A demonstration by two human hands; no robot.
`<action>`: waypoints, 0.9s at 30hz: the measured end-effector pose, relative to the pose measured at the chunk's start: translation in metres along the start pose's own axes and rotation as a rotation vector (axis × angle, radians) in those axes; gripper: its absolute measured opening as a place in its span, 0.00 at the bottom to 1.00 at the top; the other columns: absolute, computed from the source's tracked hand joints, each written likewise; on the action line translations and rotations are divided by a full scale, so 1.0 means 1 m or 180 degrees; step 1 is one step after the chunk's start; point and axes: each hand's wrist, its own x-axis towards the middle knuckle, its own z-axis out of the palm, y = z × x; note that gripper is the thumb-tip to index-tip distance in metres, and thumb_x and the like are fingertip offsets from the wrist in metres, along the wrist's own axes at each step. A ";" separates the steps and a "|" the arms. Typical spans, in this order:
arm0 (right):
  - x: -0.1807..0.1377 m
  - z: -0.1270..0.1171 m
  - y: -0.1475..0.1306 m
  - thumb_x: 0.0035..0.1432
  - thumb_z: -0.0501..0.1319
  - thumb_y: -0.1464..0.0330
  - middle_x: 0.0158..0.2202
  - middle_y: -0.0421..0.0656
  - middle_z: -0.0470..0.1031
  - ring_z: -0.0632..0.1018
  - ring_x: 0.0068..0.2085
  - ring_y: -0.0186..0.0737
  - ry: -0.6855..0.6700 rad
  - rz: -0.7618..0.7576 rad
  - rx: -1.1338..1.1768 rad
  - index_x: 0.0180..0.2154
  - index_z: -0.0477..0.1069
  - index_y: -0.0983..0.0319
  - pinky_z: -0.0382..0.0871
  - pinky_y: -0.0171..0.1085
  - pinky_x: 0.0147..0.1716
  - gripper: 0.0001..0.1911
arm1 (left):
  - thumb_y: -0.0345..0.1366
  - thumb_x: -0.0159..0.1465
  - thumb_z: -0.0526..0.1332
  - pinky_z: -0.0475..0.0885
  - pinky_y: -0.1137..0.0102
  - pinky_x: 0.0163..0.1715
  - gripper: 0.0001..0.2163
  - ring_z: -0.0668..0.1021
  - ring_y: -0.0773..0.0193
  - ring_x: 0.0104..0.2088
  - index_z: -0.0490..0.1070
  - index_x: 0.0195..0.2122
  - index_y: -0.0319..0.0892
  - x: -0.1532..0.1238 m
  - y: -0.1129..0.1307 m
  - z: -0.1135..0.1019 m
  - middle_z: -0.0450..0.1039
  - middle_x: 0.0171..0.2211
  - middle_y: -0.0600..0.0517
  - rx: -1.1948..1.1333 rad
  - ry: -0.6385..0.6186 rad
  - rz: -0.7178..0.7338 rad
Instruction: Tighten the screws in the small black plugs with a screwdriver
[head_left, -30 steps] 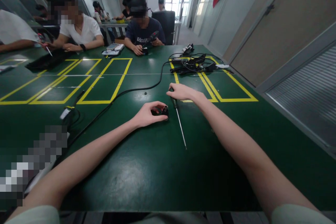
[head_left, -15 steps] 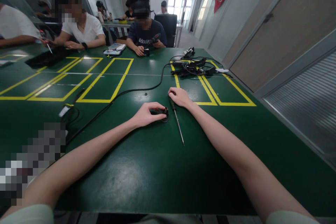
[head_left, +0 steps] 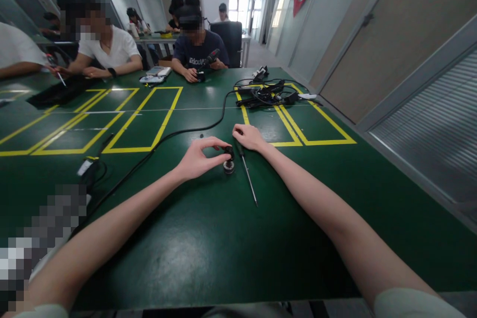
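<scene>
My left hand (head_left: 199,158) pinches a small black round part (head_left: 228,151) between thumb and fingers, lifted just above a small grey ring-shaped piece (head_left: 228,167) on the green table (head_left: 231,238). My right hand (head_left: 249,137) rests on the table with fingers curled over the handle end of a thin screwdriver (head_left: 247,180), whose metal shaft lies on the table pointing toward me.
A black cable (head_left: 175,132) runs across the table to a pile of black cables and adapters (head_left: 266,94) at the back right. Yellow tape rectangles (head_left: 137,119) mark the surface. Other people sit working at the far side and left. A small label and wire (head_left: 89,166) lie at left.
My left hand has raised the small black part off the table, leaving the grey ring below it. My right hand has drawn in closer with the screwdriver handle.
</scene>
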 end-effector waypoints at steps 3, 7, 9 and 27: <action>0.001 0.001 0.001 0.69 0.61 0.56 0.53 0.48 0.77 0.79 0.53 0.40 0.0013 -0.0011 0.0012 0.54 0.73 0.64 0.78 0.48 0.55 0.21 | 0.41 0.61 0.71 0.78 0.62 0.47 0.12 0.83 0.56 0.41 0.85 0.42 0.39 0.005 0.005 -0.012 0.85 0.41 0.44 0.0020 0.0088 -0.0032; 0.003 0.003 0.002 0.68 0.62 0.56 0.53 0.48 0.77 0.79 0.53 0.41 0.0025 -0.0010 0.0029 0.54 0.73 0.64 0.78 0.48 0.55 0.21 | 0.42 0.60 0.72 0.78 0.61 0.48 0.15 0.84 0.55 0.42 0.85 0.43 0.38 0.012 0.006 -0.038 0.85 0.41 0.43 0.0080 0.0002 -0.0276; 0.004 0.003 0.002 0.69 0.61 0.56 0.53 0.48 0.77 0.79 0.53 0.41 0.0033 -0.0014 0.0045 0.54 0.73 0.64 0.78 0.48 0.55 0.21 | 0.42 0.58 0.73 0.79 0.60 0.48 0.16 0.84 0.55 0.41 0.85 0.44 0.38 0.016 0.003 -0.053 0.85 0.41 0.43 0.0141 -0.0102 -0.0464; 0.007 0.007 0.006 0.69 0.61 0.55 0.52 0.47 0.77 0.79 0.52 0.40 0.0072 -0.0034 0.0138 0.53 0.73 0.64 0.78 0.47 0.55 0.21 | 0.42 0.55 0.76 0.77 0.63 0.50 0.21 0.85 0.54 0.46 0.83 0.48 0.41 0.010 -0.039 -0.052 0.86 0.46 0.44 0.0096 -0.1669 -0.0997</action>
